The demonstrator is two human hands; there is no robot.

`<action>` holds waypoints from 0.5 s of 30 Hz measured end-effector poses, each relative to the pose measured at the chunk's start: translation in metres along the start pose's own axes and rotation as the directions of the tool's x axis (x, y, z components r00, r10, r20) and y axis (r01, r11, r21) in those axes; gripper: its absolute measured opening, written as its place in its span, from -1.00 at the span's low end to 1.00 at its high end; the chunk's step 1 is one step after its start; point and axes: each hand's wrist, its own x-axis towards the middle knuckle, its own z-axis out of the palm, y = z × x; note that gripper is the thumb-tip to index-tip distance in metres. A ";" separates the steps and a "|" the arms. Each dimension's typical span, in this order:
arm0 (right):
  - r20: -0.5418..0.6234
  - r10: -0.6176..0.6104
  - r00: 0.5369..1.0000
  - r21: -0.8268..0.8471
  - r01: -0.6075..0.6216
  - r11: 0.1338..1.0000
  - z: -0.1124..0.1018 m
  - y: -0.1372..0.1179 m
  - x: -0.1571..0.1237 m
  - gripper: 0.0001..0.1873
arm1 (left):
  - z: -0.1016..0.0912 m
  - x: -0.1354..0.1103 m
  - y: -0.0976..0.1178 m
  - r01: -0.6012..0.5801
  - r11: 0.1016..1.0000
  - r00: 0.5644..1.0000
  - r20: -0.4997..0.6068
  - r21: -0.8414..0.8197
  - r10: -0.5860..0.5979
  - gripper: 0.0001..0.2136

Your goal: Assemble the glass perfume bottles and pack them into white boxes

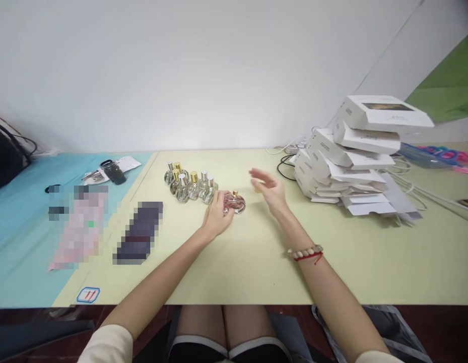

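Note:
My left hand [216,212] is curled round a small pink-tinted perfume bottle [237,202] that rests on the pale yellow table [256,262]. The bottle has a gold neck at its top. My right hand [269,190] hovers just to the right of it, fingers loosely apart, with a small gold cap [257,190] at the fingertips. Just behind my left hand stands a cluster of several clear glass bottles [190,185] with gold and silver tops.
A leaning stack of white flat boxes [354,151] fills the right side, with cables [286,161] behind it. At the left lie a blue mat [25,217], a dark jar [113,171], white paper and blurred items. The table's front edge runs near my lap.

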 end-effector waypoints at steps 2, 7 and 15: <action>-0.191 -0.051 0.980 -0.159 0.020 0.987 -0.015 0.012 0.006 -0.60 | 0.000 0.000 0.001 -0.012 1.000 1.000 -0.006 -0.020 0.012 -0.63; -0.076 -0.121 0.990 -0.553 0.059 0.831 -0.034 0.050 0.008 -0.54 | -0.004 0.000 0.007 -0.069 0.992 0.994 -0.091 -0.104 0.060 -0.60; -0.023 -0.061 0.998 -0.476 0.042 0.878 -0.031 0.049 0.007 -0.59 | -0.001 0.016 0.013 -0.047 0.967 0.980 -0.197 -0.250 -0.003 -0.68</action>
